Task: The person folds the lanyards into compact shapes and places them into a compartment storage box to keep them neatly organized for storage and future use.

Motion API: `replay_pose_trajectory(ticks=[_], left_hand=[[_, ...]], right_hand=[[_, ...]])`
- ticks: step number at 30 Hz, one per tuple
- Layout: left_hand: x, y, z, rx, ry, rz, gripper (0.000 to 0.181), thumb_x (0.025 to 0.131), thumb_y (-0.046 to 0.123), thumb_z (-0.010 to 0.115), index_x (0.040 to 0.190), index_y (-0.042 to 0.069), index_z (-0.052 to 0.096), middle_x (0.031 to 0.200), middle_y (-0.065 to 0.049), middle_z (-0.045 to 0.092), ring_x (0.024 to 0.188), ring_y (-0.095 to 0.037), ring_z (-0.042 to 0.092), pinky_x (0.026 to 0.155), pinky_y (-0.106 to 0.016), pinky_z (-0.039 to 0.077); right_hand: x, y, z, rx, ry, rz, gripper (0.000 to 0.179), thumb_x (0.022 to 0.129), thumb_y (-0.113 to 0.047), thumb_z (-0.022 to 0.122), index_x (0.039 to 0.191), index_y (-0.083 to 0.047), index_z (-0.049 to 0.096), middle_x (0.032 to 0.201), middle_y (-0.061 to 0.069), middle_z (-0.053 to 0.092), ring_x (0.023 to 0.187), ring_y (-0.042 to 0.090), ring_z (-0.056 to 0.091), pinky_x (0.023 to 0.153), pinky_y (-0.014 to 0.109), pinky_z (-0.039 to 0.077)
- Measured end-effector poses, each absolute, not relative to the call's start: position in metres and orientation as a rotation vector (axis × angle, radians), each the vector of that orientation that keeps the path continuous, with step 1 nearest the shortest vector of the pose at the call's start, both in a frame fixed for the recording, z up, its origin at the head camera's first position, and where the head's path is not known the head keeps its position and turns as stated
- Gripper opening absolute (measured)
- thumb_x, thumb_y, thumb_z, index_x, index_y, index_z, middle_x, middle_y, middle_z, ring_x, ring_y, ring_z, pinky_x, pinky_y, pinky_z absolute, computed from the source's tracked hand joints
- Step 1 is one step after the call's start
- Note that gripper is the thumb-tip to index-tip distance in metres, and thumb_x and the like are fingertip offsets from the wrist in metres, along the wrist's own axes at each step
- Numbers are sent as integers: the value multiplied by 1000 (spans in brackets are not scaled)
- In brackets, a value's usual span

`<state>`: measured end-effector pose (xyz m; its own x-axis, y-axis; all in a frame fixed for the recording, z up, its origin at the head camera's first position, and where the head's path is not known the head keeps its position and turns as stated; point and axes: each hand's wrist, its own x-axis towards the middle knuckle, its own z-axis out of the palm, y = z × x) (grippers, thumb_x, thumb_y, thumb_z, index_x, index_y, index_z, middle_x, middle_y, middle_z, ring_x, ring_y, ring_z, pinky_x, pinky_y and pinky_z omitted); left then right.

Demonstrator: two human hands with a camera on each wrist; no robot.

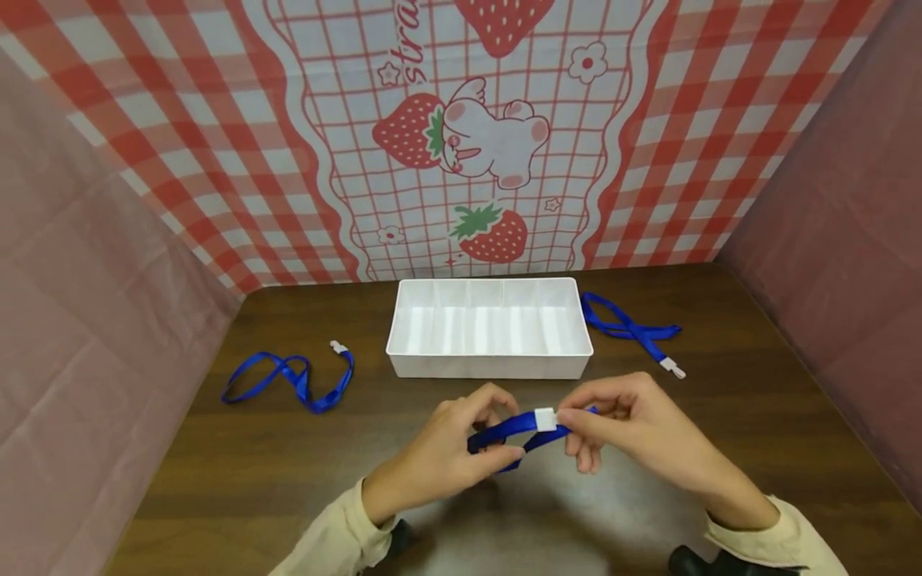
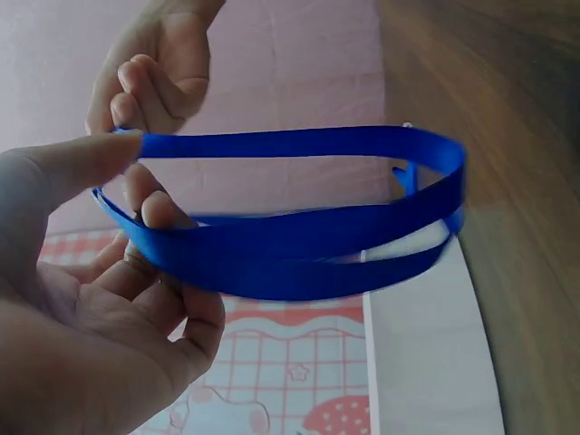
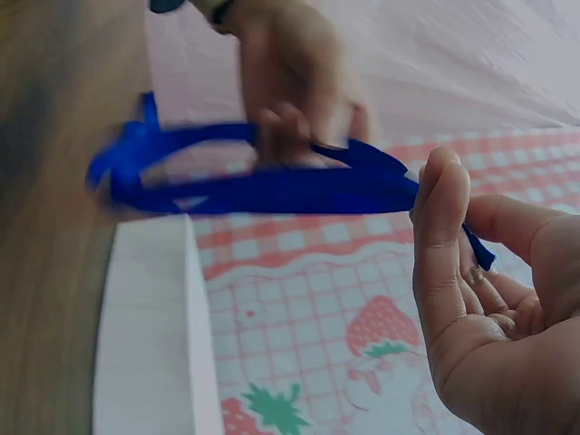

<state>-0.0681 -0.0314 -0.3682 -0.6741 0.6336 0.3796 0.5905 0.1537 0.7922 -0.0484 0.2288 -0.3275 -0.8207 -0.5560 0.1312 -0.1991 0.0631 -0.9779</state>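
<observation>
A blue lanyard (image 1: 497,432) is looped between the two hands, in front of the box. Its white plastic fitting (image 1: 545,419) lies near the right fingertips. My left hand (image 1: 450,444) holds the looped strap; in the left wrist view the thumb presses on one band and the fingers reach through the loops (image 2: 308,245). With thumb and index finger my right hand (image 1: 641,432) pinches the lanyard at the fitting. A short blue strap end (image 3: 480,249) sticks out beyond those fingers in the right wrist view, where the loops are blurred.
Behind the hands stands a white divided box (image 1: 490,366). A second blue lanyard (image 1: 288,372) with a white clip lies to its left, a third (image 1: 630,326) to its right. Red checked cloth (image 1: 216,144) hangs behind the brown table (image 1: 238,488), with pink cloth (image 1: 843,240) at the sides.
</observation>
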Motion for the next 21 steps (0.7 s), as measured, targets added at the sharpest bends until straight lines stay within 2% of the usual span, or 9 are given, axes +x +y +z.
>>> replay_pose_trajectory(ticks=[5,9,13,17,21], left_hand=[[-66,-45,-372,1148,2316,1624,12,92,11,73,100,14,64,86,6,69,78,-4,64,76,-26,55],[-65,-57,-370,1012,2249,1713,6,94,15,71,98,15,67,85,6,68,78,-9,63,76,-29,53],[-66,-65,-368,911,2097,1905,6,94,10,69,97,7,66,87,-4,68,79,-14,64,73,-28,54],[-69,-69,-369,945,1985,2101,9,92,-2,67,101,-2,65,100,-18,63,89,-16,63,76,-26,55],[-71,-72,-372,965,2035,2163,13,92,-8,64,105,-6,65,107,-22,61,95,-19,62,80,-26,55]], right_hand=[[-45,249,-319,-722,2216,-1813,15,99,3,55,99,0,70,75,11,70,55,26,66,49,41,55],[-43,263,-320,-652,2276,-1837,14,98,4,56,100,1,70,73,15,69,54,26,65,48,40,55],[-42,272,-327,-586,2291,-1859,12,98,3,57,100,3,69,72,15,69,53,26,65,48,40,55],[-43,278,-334,-541,2290,-1880,12,98,3,57,101,5,68,72,15,70,54,25,66,48,40,55],[-43,283,-340,-516,2278,-1899,13,99,2,56,102,7,67,73,16,70,55,25,67,48,39,55]])
